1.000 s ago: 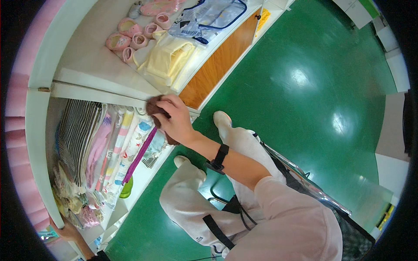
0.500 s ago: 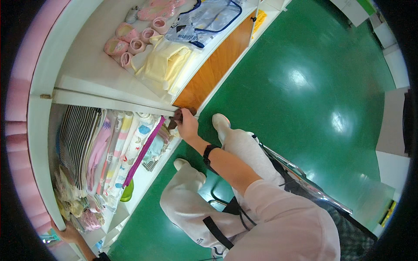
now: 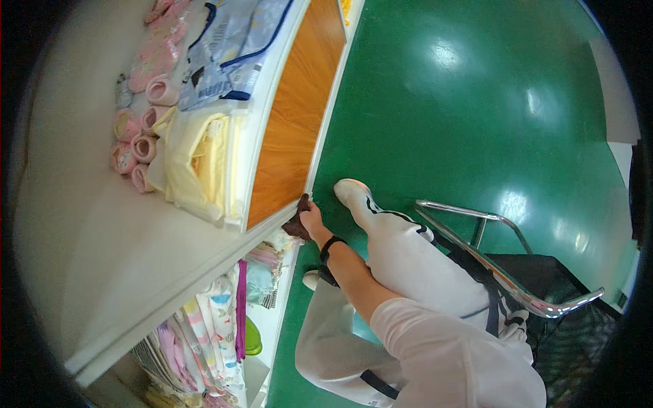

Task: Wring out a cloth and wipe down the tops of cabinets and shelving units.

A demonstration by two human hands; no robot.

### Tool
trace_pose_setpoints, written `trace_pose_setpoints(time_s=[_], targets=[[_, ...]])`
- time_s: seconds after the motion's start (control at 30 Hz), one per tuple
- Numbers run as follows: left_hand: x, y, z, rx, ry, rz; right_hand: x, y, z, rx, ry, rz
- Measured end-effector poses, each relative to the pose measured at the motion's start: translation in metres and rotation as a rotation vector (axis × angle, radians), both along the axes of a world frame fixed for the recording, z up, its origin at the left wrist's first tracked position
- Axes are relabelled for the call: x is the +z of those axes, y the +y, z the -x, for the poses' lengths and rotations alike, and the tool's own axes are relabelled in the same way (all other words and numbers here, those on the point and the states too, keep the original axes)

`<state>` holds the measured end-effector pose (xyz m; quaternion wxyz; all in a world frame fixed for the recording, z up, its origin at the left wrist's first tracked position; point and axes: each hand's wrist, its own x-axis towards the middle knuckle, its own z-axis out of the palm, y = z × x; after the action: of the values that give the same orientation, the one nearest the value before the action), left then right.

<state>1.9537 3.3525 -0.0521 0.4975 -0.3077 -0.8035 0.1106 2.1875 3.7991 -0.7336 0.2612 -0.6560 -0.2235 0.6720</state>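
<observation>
My right hand [image 3: 313, 222], with a black band on its wrist, is closed round a crumpled dark brown cloth [image 3: 294, 228]. The cloth lies against the front end of the white upright divider [image 3: 158, 304] of the cabinet, by the lower corner of a brown wood-grain panel [image 3: 299, 109]. Beside it, in the lower compartment, stand folded patterned fabrics [image 3: 216, 319] and a purple strip [image 3: 241, 309]. My left hand is out of the picture.
Yellow folded cloths [image 3: 203, 160], a bagged blue garment [image 3: 235, 47] and several small pink booties [image 3: 143, 147] lie in the upper compartment. A green round object [image 3: 252, 337] sits low in the other. Behind my legs stands a chair with chromed tubing [image 3: 507, 280] on the green floor [image 3: 442, 129].
My view has swung, so the cabinet appears turned and nearer. My right hand with the brown cloth has shifted slightly down the divider's front end. My left hand has left the view.
</observation>
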Motion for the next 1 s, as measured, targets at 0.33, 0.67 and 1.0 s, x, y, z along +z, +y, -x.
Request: trace_pose_setpoints(time_s=[0.33, 0.67, 1.0], targets=[[-0.018, 0.090, -0.081, -0.033, -0.172, -0.314, -0.016, 0.008, 0.027, -0.284, 0.477, 0.216], [-0.020, -0.075, 0.064, 0.020, -0.046, 0.245, 0.208, 0.009, -0.036, -0.318, 0.954, 0.277], [-0.031, 0.054, -0.042, -0.146, -0.129, -0.212, 0.358, -0.020, -0.036, 0.239, 0.344, -1.112]])
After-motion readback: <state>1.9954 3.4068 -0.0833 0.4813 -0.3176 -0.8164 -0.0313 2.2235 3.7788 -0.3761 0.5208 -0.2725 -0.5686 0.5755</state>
